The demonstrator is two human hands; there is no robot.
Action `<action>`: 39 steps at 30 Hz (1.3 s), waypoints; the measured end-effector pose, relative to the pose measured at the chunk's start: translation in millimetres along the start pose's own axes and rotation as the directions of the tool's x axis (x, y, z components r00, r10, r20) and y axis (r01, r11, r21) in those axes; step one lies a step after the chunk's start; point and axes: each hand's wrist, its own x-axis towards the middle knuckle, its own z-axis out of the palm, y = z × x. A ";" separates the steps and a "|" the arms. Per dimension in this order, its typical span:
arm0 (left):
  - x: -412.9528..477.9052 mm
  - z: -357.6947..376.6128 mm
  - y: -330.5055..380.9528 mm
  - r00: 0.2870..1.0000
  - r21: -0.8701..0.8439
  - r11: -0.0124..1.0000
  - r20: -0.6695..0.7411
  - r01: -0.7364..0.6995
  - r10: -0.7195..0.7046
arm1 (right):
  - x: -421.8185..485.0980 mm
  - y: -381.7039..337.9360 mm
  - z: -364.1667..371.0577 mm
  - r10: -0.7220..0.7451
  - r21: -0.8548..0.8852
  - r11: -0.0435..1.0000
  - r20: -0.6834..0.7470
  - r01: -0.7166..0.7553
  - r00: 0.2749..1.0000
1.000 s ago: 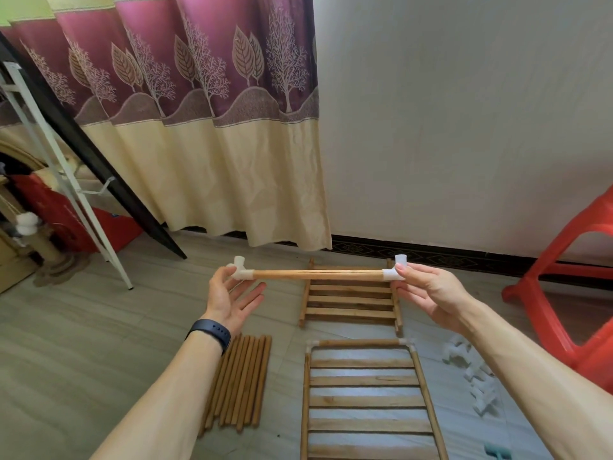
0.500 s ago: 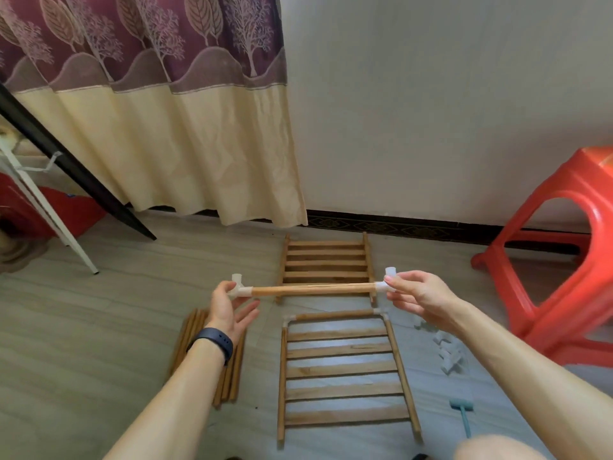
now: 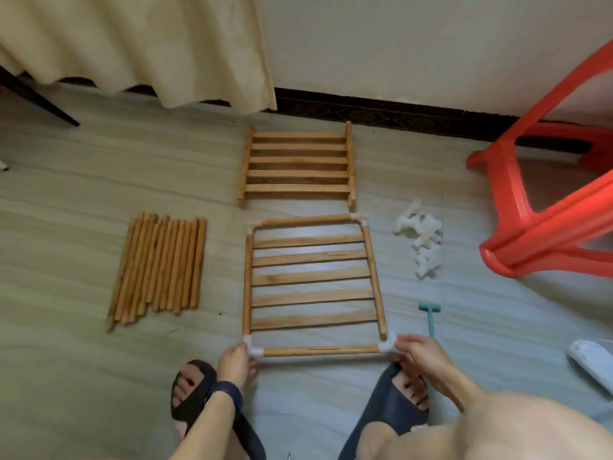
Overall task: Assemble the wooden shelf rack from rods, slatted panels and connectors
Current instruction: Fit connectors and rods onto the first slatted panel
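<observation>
Rod (image 3: 321, 350) is held at near edge of slatted panel (image 3: 311, 277), flat on floor (image 3: 83, 194). L connector (image 3: 255, 351) is clamped by left hand (image 3: 235, 361), fingers curled; R connector (image 3: 385, 347) pinched by right hand (image 3: 419, 351). Spare rods (image 3: 159, 265) lie to left, loose connectors (image 3: 423, 244) to right.

Rod (image 3: 321, 351) with white connectors, at panel (image 3: 311, 277)

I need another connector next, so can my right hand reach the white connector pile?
Probably yes: the connector pile lies on bare floor ahead of the right hand, with only the teal hammer flat between them. It must first release the corner connector it grips.
</observation>
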 end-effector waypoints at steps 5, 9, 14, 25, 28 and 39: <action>17.3 -5.8 -10.3 0.990 0.386 0.918 -0.062 -0.090 0.123 | 5.8 -3.1 3.7 -0.076 -0.168 0.983 -0.036 0.069 0.996; 20.2 -2.9 -13.3 0.985 0.525 0.840 -0.020 -0.137 0.173 | 5.8 -1.7 3.8 -0.042 -0.236 0.971 -0.029 0.034 0.999; 24.2 -2.1 -23.6 0.981 0.487 0.865 -0.078 -0.119 0.178 | 6.0 1.9 12.2 -0.027 -0.311 0.950 -0.023 0.018 0.999; 27.8 1.5 -12.2 0.963 0.522 0.831 -0.062 -0.193 0.263 | 6.1 -9.3 22.7 -0.071 -0.373 0.926 -0.038 0.052 0.997; 24.5 10.1 -9.7 0.963 0.484 0.850 -0.054 -0.207 0.265 | 6.9 -8.4 24.2 -0.071 -0.390 0.920 -0.051 0.046 0.996; 29.7 14.2 -11.1 0.950 0.486 0.833 -0.012 -0.266 0.311 | 7.8 -12.9 27.8 -0.141 -0.411 0.908 -0.127 0.078 0.982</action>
